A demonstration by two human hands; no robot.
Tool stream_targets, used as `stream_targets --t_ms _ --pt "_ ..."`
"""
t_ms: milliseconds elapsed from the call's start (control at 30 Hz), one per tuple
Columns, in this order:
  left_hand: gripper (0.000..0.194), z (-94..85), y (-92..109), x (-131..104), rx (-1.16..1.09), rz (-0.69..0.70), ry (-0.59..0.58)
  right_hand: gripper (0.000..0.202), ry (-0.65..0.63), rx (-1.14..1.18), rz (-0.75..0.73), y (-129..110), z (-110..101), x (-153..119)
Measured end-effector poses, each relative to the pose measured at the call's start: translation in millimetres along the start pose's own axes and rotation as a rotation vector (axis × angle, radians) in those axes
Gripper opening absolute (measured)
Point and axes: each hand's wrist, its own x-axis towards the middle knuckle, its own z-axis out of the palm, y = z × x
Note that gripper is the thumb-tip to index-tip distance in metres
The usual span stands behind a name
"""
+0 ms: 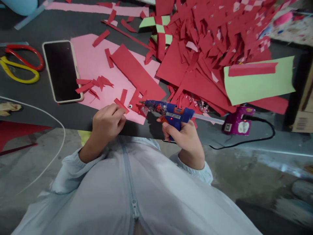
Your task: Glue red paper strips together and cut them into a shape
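Observation:
My right hand [179,135] is wrapped round the handle of a blue glue gun [168,111], whose nozzle points left. Just below the nozzle lies a red paper piece with a googly eye [130,106], on pink paper [95,62]. My left hand [109,122] is closed at the table's front edge, its fingertips at the lower end of a small red strip [121,106]; whether it pinches the strip is hard to tell. A wide red paper strip [137,71] lies behind the piece, with small red scraps [97,83] to the left.
A phone [62,70] and scissors [22,63] lie on the left. Red cut paper [207,36] is heaped at the back right. Green paper [259,81] and a purple power box [239,120] with a black cord sit on the right, near a cardboard box [303,107].

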Motion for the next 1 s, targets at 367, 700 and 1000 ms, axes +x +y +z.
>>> stream_targets --t_ms 367,700,1000 --pt "0.029 -0.1 11 10 0.118 0.038 -0.011 0.021 0.104 -0.003 -0.013 -10 2 -1" --pt "0.034 -6.2 19 22 0.176 0.057 -0.2 0.016 0.392 -0.161 -0.058 -6 3 -9" --pt "0.034 -15.2 23 25 0.231 0.018 -0.293 0.032 0.873 -0.543 0.005 12 -17 -41"
